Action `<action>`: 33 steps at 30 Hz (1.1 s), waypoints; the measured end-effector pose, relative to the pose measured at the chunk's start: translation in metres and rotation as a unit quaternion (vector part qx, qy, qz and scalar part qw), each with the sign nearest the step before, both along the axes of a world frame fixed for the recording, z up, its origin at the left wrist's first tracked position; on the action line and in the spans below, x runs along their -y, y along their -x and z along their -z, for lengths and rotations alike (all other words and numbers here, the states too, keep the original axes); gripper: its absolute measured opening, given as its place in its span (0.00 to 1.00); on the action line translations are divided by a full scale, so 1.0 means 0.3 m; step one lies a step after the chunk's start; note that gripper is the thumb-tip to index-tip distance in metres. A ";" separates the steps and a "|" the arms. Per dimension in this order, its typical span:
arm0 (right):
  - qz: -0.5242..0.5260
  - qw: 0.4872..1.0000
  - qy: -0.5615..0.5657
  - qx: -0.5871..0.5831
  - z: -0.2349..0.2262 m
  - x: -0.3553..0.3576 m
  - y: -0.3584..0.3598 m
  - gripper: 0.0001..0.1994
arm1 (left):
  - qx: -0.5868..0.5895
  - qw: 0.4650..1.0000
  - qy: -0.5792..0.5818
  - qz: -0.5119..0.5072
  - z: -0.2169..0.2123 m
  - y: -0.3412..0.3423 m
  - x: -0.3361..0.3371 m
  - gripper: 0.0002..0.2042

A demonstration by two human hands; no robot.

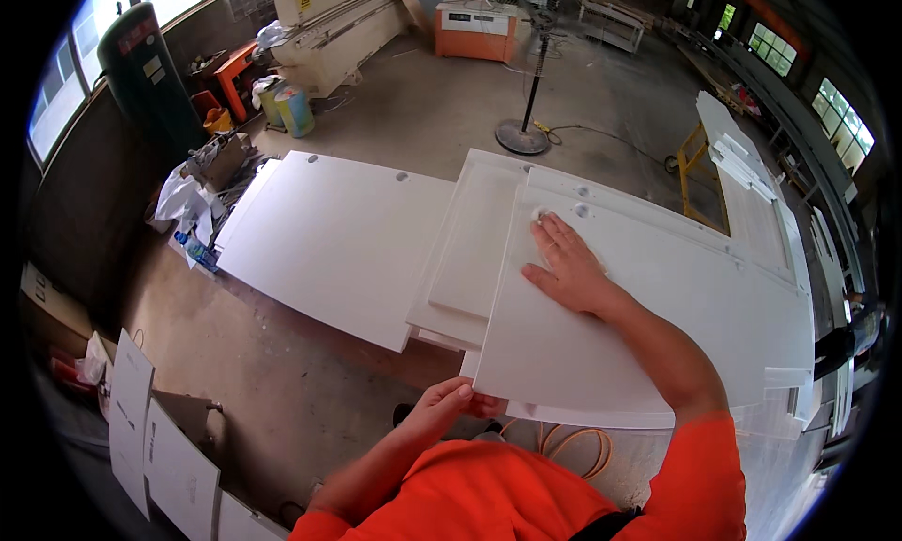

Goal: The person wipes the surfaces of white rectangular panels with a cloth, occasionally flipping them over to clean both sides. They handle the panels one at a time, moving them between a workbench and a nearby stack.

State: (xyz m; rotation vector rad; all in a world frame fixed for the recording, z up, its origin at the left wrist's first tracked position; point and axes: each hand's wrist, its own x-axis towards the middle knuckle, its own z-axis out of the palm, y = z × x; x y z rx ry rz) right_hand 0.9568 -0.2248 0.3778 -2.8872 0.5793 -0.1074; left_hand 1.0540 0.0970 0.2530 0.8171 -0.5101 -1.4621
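In a workshop with a concrete floor, my left hand pinches the near left corner of a white panel, thumb on top and fingers curled under, and that thin grip is where trouble could start: with the corner hanging past the stack below, the board could tip or slide off toward me if the pinch slackens, I judge. To the left, a larger white board lies flat, well apart from my hands, and a narrower white panel sits between the two. My right hand rests open, palm down, on the top panel near its far edge, fingertips touching a small round fitting. The panel is smooth, matte white, rectangular, with another round fitting just beside the first. An orange hose coils below.
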 end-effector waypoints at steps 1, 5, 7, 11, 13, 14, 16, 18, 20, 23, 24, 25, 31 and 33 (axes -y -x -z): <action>-0.064 0.998 0.010 0.004 0.021 -0.078 -0.050 0.41 | -0.019 1.000 -0.011 -0.021 0.001 -0.026 -0.038 0.21; -0.182 0.983 -0.002 0.034 0.058 -0.328 -0.183 0.33 | 0.016 0.989 -0.100 -0.103 0.045 -0.201 -0.172 0.17; -0.136 0.990 0.002 0.044 0.103 -0.312 -0.191 0.29 | 0.011 0.988 -0.109 -0.107 0.057 -0.314 -0.218 0.16; -0.061 0.994 -0.034 0.079 0.103 -0.342 -0.141 0.24 | 0.028 0.984 -0.140 -0.104 0.039 -0.547 -0.350 0.13; 0.023 0.988 -0.113 0.106 0.055 -0.445 -0.149 0.22 | 0.044 0.982 -0.154 -0.099 0.025 -0.671 -0.386 0.12; 0.063 0.978 -0.155 0.120 0.039 -0.509 -0.164 0.22 | 0.052 0.980 -0.164 -0.098 0.019 -0.731 -0.399 0.11; 0.048 0.971 -0.159 0.172 0.046 -0.661 -0.209 0.22 | 0.087 0.979 -0.155 -0.102 0.037 -0.823 -0.405 0.11; 0.040 0.958 -0.190 0.211 0.088 -0.797 -0.278 0.22 | 0.110 0.975 -0.157 -0.110 0.015 -0.886 -0.384 0.12; 0.024 0.937 -0.254 0.238 0.149 -0.899 -0.380 0.22 | 0.128 0.972 -0.166 -0.106 -0.029 -0.915 -0.351 0.12; 0.042 0.952 -0.181 0.245 0.270 -0.971 -0.509 0.21 | 0.101 0.981 -0.151 -0.064 -0.075 -0.894 -0.253 0.11; 0.047 0.953 -0.149 0.260 0.306 -0.975 -0.562 0.21 | 0.082 0.984 -0.146 -0.053 -0.088 -0.899 -0.247 0.11; 0.047 0.952 -0.087 0.288 0.347 -0.965 -0.618 0.20 | 0.097 0.985 -0.129 -0.058 -0.087 -0.916 -0.244 0.11; 0.083 0.989 0.015 0.121 0.614 -0.896 -0.867 0.32 | 0.271 0.933 -0.089 -0.219 -0.004 -1.227 -0.338 0.08; 0.072 0.997 0.022 0.025 0.649 -0.857 -0.919 0.46 | 0.461 0.826 -0.112 -0.304 0.103 -1.421 -0.398 0.11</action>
